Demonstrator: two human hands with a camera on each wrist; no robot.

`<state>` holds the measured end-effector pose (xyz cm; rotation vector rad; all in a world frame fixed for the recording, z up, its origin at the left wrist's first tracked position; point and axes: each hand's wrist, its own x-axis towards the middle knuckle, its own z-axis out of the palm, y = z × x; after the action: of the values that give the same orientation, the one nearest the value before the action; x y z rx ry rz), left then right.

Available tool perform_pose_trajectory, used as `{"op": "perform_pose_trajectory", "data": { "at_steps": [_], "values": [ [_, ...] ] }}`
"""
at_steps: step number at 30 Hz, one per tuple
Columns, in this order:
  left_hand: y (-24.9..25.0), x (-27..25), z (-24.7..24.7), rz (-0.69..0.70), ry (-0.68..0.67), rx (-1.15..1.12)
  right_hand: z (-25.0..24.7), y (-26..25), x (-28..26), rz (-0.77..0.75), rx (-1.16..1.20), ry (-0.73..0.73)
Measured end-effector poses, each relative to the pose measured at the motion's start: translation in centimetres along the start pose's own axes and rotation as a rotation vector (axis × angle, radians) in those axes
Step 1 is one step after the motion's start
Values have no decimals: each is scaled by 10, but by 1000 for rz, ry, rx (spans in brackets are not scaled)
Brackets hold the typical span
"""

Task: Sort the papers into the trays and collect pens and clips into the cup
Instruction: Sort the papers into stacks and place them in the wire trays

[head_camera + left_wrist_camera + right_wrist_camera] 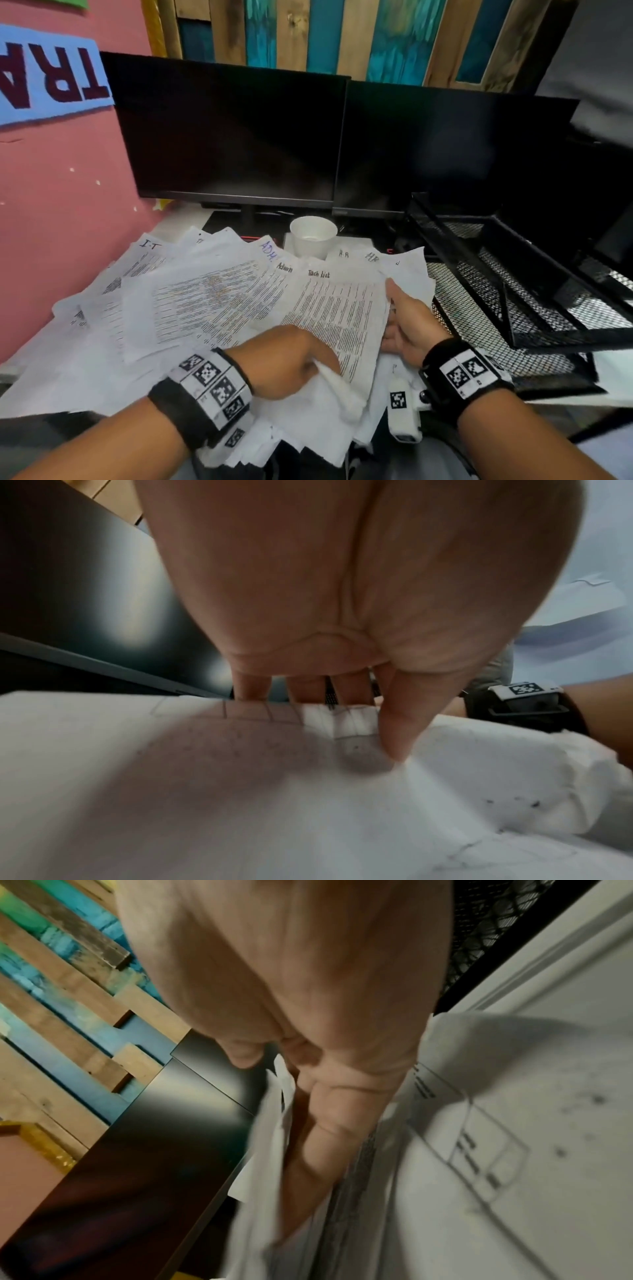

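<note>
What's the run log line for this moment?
stage: sorting papers | left grip: pinches paper corner | right grip: tucked under papers' right edge | cup: upright behind papers | trays: right of papers

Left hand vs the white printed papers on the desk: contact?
Touching. Left wrist view: the left hand pinches the white printed papers, thumb tip pressed on top, fingers behind the edge.

Your left hand (287,363) pinches the crumpled near corner of the top sheet (339,308), headed "Task List". Your right hand (407,325) lies at its right edge, thumb straight, fingers hidden under it. The papers (212,298) fan out across the desk (178,219). A white cup (313,240) stands just behind them, before two dark monitors (233,133). Black mesh trays (534,301) sit to the right.
</note>
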<state>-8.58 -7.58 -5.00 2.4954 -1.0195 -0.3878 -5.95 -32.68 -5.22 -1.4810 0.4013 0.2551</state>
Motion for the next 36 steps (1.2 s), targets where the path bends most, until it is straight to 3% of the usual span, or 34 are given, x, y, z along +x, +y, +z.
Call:
{"op": "perform_pose_trajectory", "data": {
  "at_steps": [3, 7, 13, 16, 23, 27, 30, 36],
  "values": [
    [1, 3, 0, 7, 23, -5, 2, 7, -3, -31, -152, -64],
    [0, -5, -21, -64, -26, -19, 0, 13, 9, -169, -348, 72],
    [-52, -19, -61, -453, 191, -7, -14, 15, 30, -171, -299, 174],
    [-72, -25, -62, -626, 182, -14, -10, 15, 27, -164, -264, 176],
    [-80, -23, -56, -782, 243, -214, -4, 18, 26, -130, -225, 149],
    [-83, -22, -58, -816, 323, -194, -8, 20, 29, -133, -258, 157],
    [-90, -35, -69, -809, 457, -133, -9, 21, 30, -115, -238, 174],
    [-111, -77, -106, -784, 908, -392, -8, 14, 28, -96, -189, 187]
  ]
}}
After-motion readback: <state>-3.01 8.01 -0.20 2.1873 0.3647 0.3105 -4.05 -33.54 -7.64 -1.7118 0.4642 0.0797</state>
